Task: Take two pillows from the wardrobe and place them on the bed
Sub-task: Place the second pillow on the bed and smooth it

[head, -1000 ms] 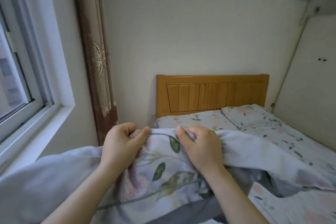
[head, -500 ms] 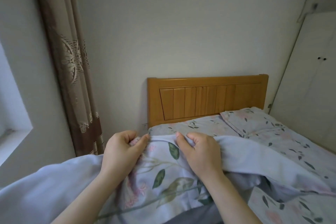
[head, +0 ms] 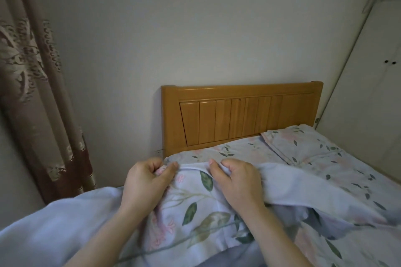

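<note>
My left hand (head: pixel 145 182) and my right hand (head: pixel 240 182) both grip the top edge of a light-blue floral cover (head: pixel 195 212), fingers curled over its fold. The cover has a leaf print and a plain blue side that spreads to the lower left. I cannot tell whether it is a quilt or a pillow. Its held edge sits close to the head of the bed (head: pixel 238 149). One floral pillow (head: pixel 303 145) lies flat at the right, against the wooden headboard (head: pixel 238 115). The white wardrobe (head: pixel 373 93) stands shut at the right.
A brown patterned curtain (head: pixel 36 93) hangs at the left, with a narrow gap between it and the bed. A bare wall rises behind the headboard. The wardrobe side presses right against the bed's far edge.
The view has swung right, so the window has left the picture. Both hands keep their grip and have carried the cover's edge closer to the headboard.
</note>
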Demonstrator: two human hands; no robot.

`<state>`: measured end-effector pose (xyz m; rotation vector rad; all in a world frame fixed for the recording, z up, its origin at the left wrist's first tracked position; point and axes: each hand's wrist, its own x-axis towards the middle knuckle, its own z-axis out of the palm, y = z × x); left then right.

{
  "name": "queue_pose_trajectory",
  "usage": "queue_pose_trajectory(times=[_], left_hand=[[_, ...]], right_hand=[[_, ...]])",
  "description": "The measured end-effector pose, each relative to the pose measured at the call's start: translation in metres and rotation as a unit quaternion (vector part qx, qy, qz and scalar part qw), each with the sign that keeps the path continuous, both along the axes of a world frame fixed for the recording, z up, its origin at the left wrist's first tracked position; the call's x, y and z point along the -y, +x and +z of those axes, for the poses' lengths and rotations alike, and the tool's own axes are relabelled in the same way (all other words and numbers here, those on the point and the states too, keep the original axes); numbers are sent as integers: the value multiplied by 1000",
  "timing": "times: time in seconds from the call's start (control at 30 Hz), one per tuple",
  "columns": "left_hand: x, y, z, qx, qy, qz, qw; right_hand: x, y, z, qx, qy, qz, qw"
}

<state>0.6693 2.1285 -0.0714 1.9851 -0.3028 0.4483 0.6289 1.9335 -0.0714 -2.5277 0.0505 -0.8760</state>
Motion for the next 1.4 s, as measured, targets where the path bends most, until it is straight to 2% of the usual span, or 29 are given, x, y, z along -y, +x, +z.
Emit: queue_pose_trajectory(times=[0.37,0.53,0.8,1.1,1.4], left_hand=[[21,217,-25,-33,-7,-52,998],[51,302,-41,-48,-6,-86,995],[118,432,-67,-60,11,-87,994],[178,528,-105,-97,43,-106,989],[216,597,-164,-193,39,-117,973]], right_hand=[[15,191,-18,-37,-18,-58,997],[45,268,-33,-50,-9,-85,995],[111,399,-61,-87,25,-79,993],[174,492,-101,-122,4,-76,990],[213,564,-155,-170,7,-74,983]])
